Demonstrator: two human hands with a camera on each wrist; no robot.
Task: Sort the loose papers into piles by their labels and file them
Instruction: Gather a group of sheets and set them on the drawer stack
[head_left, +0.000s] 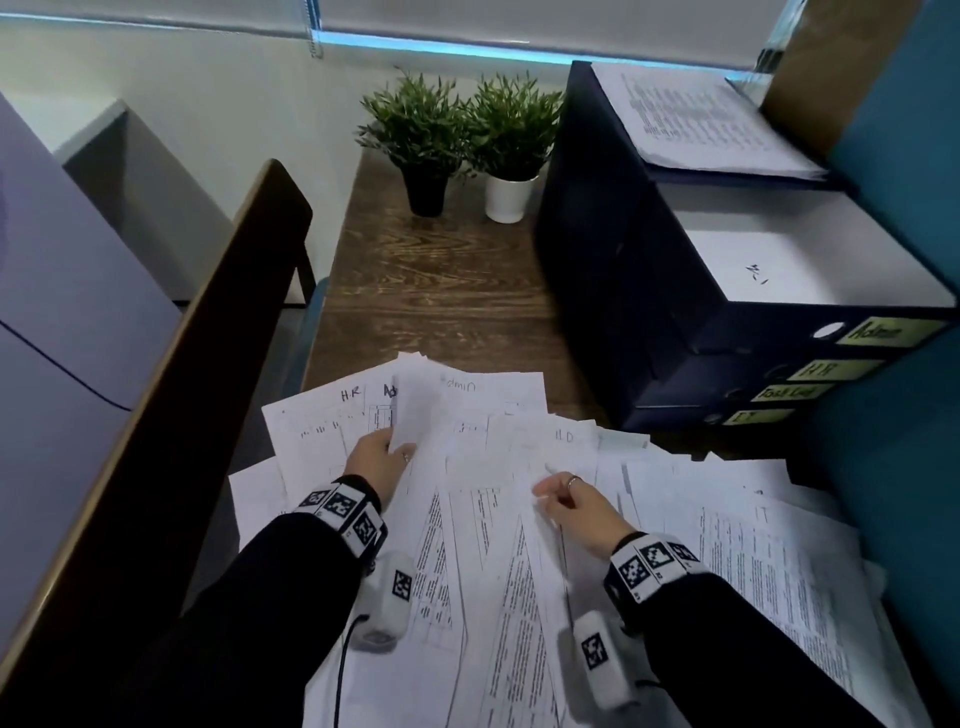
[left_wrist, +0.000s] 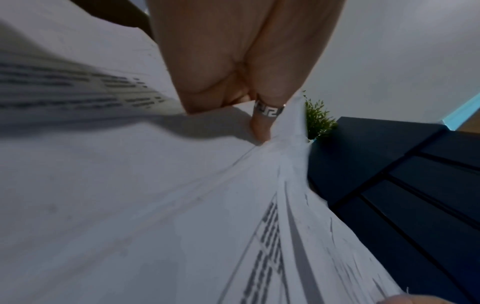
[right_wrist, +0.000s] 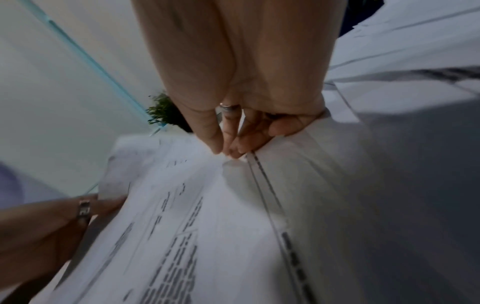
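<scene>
Loose printed papers (head_left: 493, 519) lie fanned across the near half of the wooden desk; some carry handwritten labels such as "H.R" and "Admin" at their top edges. My left hand (head_left: 387, 452) grips a bundle of sheets (head_left: 421, 410) and lifts their left edge off the heap; the ringed thumb (left_wrist: 262, 123) presses on that bundle (left_wrist: 291, 164). My right hand (head_left: 553, 491) pinches the edge of one sheet (right_wrist: 298, 195) between thumb and fingertips (right_wrist: 228, 148) in the middle of the spread. Stacked dark blue binders (head_left: 701, 338) lie at the right, spines labelled "Admin", "H R" and others.
Two small potted plants (head_left: 462, 140) stand at the back of the desk (head_left: 441, 291). More sheets (head_left: 701, 119) rest on top of the binder stack. A dark wooden partition (head_left: 171, 374) runs along the left, a teal panel (head_left: 904, 130) on the right.
</scene>
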